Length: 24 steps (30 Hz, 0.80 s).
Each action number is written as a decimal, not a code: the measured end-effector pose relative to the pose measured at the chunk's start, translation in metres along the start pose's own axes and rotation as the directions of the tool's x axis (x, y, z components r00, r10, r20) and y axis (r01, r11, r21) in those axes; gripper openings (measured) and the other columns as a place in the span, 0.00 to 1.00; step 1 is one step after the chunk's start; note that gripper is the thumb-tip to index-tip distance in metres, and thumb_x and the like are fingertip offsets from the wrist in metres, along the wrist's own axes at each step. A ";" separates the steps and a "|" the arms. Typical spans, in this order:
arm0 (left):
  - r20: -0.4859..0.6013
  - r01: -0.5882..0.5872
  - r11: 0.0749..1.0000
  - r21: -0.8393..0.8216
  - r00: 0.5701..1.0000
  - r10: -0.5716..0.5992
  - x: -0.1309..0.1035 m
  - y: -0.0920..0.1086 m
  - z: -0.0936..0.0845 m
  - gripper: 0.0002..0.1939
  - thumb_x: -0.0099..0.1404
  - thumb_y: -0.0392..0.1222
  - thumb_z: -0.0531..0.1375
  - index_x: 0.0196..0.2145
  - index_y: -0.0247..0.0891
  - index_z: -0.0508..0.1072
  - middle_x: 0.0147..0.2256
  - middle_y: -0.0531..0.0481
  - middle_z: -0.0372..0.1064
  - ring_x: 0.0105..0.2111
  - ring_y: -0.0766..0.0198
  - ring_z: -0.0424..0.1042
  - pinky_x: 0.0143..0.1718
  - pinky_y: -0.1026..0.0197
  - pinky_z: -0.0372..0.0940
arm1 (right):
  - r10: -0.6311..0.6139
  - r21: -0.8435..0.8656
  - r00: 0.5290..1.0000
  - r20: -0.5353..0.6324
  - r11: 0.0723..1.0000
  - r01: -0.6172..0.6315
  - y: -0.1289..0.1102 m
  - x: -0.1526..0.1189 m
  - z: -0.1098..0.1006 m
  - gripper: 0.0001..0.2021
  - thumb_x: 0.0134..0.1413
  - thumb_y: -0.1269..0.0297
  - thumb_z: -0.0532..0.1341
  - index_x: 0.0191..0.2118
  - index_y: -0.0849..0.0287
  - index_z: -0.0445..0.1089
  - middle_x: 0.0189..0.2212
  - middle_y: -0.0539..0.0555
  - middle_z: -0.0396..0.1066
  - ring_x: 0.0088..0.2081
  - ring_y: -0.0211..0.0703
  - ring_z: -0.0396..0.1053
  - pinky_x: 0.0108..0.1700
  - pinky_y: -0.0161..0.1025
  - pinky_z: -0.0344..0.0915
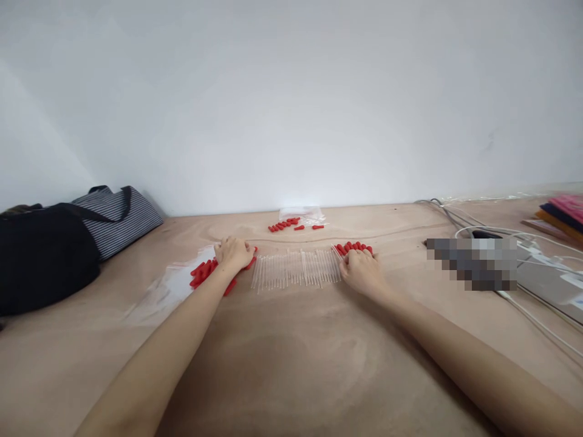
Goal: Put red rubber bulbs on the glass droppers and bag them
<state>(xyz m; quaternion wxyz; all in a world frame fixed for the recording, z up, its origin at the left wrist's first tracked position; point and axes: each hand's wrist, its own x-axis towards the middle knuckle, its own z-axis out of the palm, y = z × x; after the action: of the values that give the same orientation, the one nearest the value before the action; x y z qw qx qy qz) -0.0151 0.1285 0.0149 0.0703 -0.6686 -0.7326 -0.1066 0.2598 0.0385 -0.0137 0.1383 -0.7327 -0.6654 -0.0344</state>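
Thin clear dropper tubes [296, 269] lie side by side in a long row on the wooden table. At the row's left end, my left hand [233, 254] rests with bent fingers over a pile of red rubber bulbs [203, 273]; what its fingertips hold is hidden. A few bulbs show beside its thumb and under the wrist. My right hand [361, 270] is curled closed at the row's right end, touching the near side of a cluster of red-bulbed droppers [356, 246]. Its fingertips are hidden, and a few clear tubes stick out at its left.
Clear plastic bags [157, 294] lie under and beside the left pile. Further back are more red bulbs [283, 225] and a small bag [300, 213] with tubes. A dark striped bag [116, 218] stands left. Cables [523, 306], a laptop [549, 285] and folded cloths [562, 212] are right.
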 end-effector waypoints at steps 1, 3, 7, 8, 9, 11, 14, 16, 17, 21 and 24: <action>0.033 0.021 1.000 -0.010 0.999 -0.021 0.006 0.000 0.001 0.13 0.53 0.49 0.56 0.26 0.38 0.75 0.35 0.38 0.70 0.43 0.43 0.64 0.41 0.48 0.55 | -0.037 0.022 0.998 -0.051 0.999 0.038 0.002 -0.004 0.002 0.11 0.53 0.66 0.48 0.31 0.63 0.65 0.32 0.60 0.69 0.40 0.51 0.62 0.42 0.45 0.48; 0.100 0.045 0.998 -0.037 0.994 -0.041 0.015 -0.001 0.001 0.14 0.51 0.50 0.58 0.19 0.37 0.73 0.26 0.40 0.71 0.35 0.45 0.68 0.37 0.50 0.58 | -0.132 0.071 0.976 -0.175 0.987 0.146 0.006 -0.012 0.007 0.09 0.54 0.66 0.48 0.30 0.61 0.62 0.30 0.58 0.69 0.37 0.49 0.62 0.41 0.45 0.49; 0.126 -0.004 0.990 -0.142 0.992 0.022 0.011 0.004 -0.009 0.15 0.56 0.46 0.55 0.17 0.36 0.70 0.18 0.46 0.68 0.26 0.54 0.70 0.30 0.57 0.60 | -0.322 0.188 0.896 -0.305 0.902 0.388 0.016 -0.029 0.015 0.07 0.56 0.67 0.47 0.29 0.59 0.58 0.27 0.54 0.67 0.33 0.44 0.62 0.38 0.41 0.50; 0.103 -0.042 0.983 -0.180 0.993 0.061 0.005 0.006 -0.012 0.14 0.58 0.45 0.54 0.21 0.36 0.71 0.20 0.47 0.69 0.27 0.56 0.70 0.31 0.59 0.61 | -0.372 0.218 0.875 -0.309 0.868 0.446 0.018 -0.033 0.015 0.07 0.56 0.67 0.47 0.29 0.59 0.58 0.27 0.53 0.66 0.32 0.43 0.62 0.37 0.40 0.50; 0.075 -0.088 0.972 -0.219 0.991 0.106 -0.003 0.009 -0.015 0.12 0.59 0.44 0.53 0.25 0.36 0.71 0.24 0.47 0.71 0.30 0.58 0.70 0.32 0.60 0.61 | -0.419 0.242 0.853 -0.312 0.833 0.498 0.021 -0.037 0.015 0.07 0.56 0.68 0.47 0.29 0.58 0.58 0.27 0.53 0.66 0.32 0.42 0.62 0.37 0.40 0.50; 0.030 -0.190 0.935 -0.300 0.978 0.209 -0.028 0.013 -0.019 0.10 0.61 0.43 0.51 0.34 0.37 0.69 0.32 0.49 0.71 0.33 0.62 0.69 0.34 0.63 0.61 | -0.486 0.266 0.811 -0.325 0.777 0.571 0.023 -0.043 0.014 0.06 0.56 0.70 0.47 0.32 0.58 0.59 0.28 0.53 0.67 0.32 0.41 0.62 0.37 0.39 0.51; -0.016 -0.349 0.803 -0.483 0.921 0.390 -0.075 0.019 -0.018 0.12 0.62 0.41 0.50 0.42 0.37 0.64 0.33 0.49 0.69 0.30 0.64 0.68 0.31 0.64 0.62 | -0.509 0.251 0.778 -0.369 0.751 0.611 0.022 -0.047 0.010 0.09 0.56 0.71 0.48 0.41 0.60 0.62 0.30 0.54 0.68 0.34 0.42 0.61 0.38 0.40 0.50; -0.032 -0.421 0.684 -0.596 0.863 0.504 -0.104 0.022 -0.016 0.15 0.62 0.38 0.48 0.48 0.40 0.60 0.32 0.51 0.68 0.28 0.64 0.67 0.31 0.63 0.62 | -0.518 0.219 0.768 -0.376 0.756 0.617 0.019 -0.048 0.008 0.12 0.55 0.73 0.48 0.44 0.60 0.63 0.30 0.55 0.68 0.34 0.42 0.60 0.39 0.41 0.48; -0.037 -0.435 0.641 -0.633 0.843 0.536 -0.116 0.023 -0.015 0.15 0.63 0.38 0.47 0.48 0.41 0.61 0.32 0.51 0.68 0.29 0.64 0.67 0.32 0.62 0.61 | -0.525 0.204 0.767 -0.370 0.760 0.618 0.018 -0.048 0.007 0.12 0.54 0.73 0.48 0.43 0.59 0.64 0.29 0.54 0.68 0.34 0.43 0.60 0.40 0.42 0.48; 0.024 -0.383 0.571 -0.726 0.816 0.578 -0.139 0.028 -0.010 0.08 0.62 0.38 0.48 0.39 0.41 0.64 0.28 0.54 0.65 0.27 0.65 0.65 0.31 0.63 0.60 | -0.525 0.214 0.784 -0.330 0.767 0.604 0.014 -0.047 0.006 0.10 0.54 0.72 0.49 0.35 0.59 0.68 0.28 0.53 0.68 0.34 0.42 0.60 0.42 0.43 0.45; 0.044 -0.325 0.560 -0.762 0.837 0.545 -0.141 0.030 -0.005 0.03 0.60 0.38 0.51 0.33 0.40 0.62 0.28 0.53 0.66 0.29 0.65 0.65 0.32 0.63 0.61 | -0.510 0.246 0.799 -0.318 0.770 0.589 0.014 -0.047 0.005 0.09 0.55 0.70 0.51 0.33 0.58 0.68 0.27 0.52 0.69 0.34 0.41 0.61 0.43 0.43 0.44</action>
<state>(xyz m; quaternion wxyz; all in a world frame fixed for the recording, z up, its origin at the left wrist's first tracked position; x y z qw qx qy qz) 0.0279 -0.0063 -0.0126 -0.2793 -0.8085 -0.4397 -0.2738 0.2672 -0.0067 -0.0320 0.3205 -0.4607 -0.8263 -0.0464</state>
